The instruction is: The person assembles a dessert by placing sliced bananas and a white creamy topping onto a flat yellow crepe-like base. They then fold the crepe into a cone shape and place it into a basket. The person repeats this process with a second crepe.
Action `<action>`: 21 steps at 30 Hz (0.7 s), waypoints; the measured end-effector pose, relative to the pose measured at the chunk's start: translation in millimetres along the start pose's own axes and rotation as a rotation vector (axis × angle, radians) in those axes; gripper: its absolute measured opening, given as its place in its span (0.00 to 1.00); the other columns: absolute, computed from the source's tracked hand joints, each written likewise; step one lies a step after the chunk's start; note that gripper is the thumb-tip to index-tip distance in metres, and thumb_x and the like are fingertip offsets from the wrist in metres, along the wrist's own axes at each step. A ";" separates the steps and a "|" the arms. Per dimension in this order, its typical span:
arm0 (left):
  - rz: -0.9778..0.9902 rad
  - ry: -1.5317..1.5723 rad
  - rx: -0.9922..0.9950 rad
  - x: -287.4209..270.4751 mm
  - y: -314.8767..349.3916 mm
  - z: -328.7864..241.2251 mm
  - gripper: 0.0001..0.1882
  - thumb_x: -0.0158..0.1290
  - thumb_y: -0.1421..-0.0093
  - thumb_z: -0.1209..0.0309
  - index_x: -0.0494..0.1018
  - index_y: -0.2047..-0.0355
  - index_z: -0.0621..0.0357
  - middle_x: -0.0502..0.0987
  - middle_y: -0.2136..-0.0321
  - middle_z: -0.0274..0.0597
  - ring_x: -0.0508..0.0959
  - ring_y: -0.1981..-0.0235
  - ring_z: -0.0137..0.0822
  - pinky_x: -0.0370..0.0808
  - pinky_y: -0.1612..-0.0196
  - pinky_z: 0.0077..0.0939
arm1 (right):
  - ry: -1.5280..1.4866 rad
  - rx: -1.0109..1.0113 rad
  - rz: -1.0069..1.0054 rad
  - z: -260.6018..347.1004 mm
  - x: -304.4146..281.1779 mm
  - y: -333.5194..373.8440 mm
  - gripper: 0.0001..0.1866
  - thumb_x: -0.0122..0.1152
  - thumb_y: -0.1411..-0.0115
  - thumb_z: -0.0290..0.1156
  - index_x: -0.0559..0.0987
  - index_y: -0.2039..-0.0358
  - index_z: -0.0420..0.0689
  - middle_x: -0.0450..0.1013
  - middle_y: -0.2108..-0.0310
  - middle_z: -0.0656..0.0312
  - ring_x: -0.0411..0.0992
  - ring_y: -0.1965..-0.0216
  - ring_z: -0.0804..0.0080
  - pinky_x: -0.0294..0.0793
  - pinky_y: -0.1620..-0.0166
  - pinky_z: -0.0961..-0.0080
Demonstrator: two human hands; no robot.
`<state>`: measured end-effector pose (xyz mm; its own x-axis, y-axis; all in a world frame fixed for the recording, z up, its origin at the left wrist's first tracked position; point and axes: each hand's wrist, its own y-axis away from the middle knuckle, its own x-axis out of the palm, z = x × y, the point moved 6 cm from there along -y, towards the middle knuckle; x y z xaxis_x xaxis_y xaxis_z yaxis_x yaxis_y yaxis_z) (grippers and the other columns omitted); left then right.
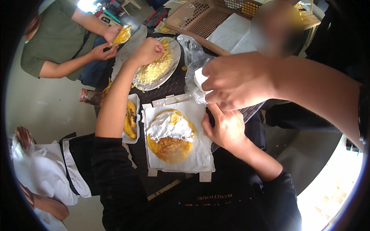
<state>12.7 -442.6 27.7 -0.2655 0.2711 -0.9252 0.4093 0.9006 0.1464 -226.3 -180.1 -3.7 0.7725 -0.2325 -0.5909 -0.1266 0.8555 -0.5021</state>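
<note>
My left hand (148, 52) reaches over the oval plate (176, 63), fingertips pinched together at yellow slices (165, 43) beside a heap of pale grated bits (150, 73). Whatever is in the pinch is too small to make out. Before me a browned yellow pancake (169, 150) lies on white paper (198, 154) in an opened carton. White cream (162, 127) covers its far half, topped by a yellow piece (175, 119). My right hand (227, 129) is beside the paper's right edge, thumb and forefinger apart, apparently empty. Directly above it, a co-worker's hand (239, 82) grips a clear bag of white cream (200, 79).
Left of the carton, ripe bananas (131, 119) sit in a white foam tray (135, 139), near a glass bottle (90, 96). At far left another person holds a partly peeled banana (123, 34). A brown plastic crate (192, 32) stands behind. The co-worker's forearm (312, 77) crosses from the right.
</note>
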 end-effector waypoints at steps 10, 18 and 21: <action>-0.446 -0.422 0.164 -37.5 24.9 -12.9 0.09 0.64 0.43 0.70 0.84 0.63 0.60 0.85 0.70 0.49 0.85 0.71 0.38 0.79 0.65 0.32 | 0.006 0.056 0.026 2.9 -7.1 -4.5 0.11 0.67 0.48 0.26 0.78 0.63 0.40 0.74 0.69 0.53 0.77 0.72 0.51 0.78 0.68 0.60; -0.577 0.344 -0.117 -39.1 96.1 20.4 0.12 0.64 0.38 0.71 0.82 0.57 0.67 0.86 0.65 0.39 0.82 0.66 0.25 0.76 0.62 0.20 | -0.021 0.056 0.042 1.1 -2.3 -4.5 0.09 0.68 0.47 0.26 0.77 0.66 0.41 0.73 0.71 0.58 0.75 0.75 0.62 0.76 0.70 0.66; -0.470 0.521 -0.214 -14.9 149.7 -18.4 0.10 0.64 0.37 0.71 0.83 0.57 0.62 0.84 0.67 0.32 0.76 0.68 0.20 0.71 0.65 0.16 | -0.001 0.071 0.083 -2.1 -1.0 -3.1 0.13 0.67 0.47 0.27 0.79 0.60 0.40 0.76 0.66 0.54 0.78 0.70 0.53 0.78 0.66 0.62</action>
<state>61.9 -305.6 69.9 -0.7736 -0.0820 -0.6284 -0.0157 0.9938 -0.1104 -228.0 -183.4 -2.9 0.7617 -0.1589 -0.6282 -0.1462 0.9024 -0.4054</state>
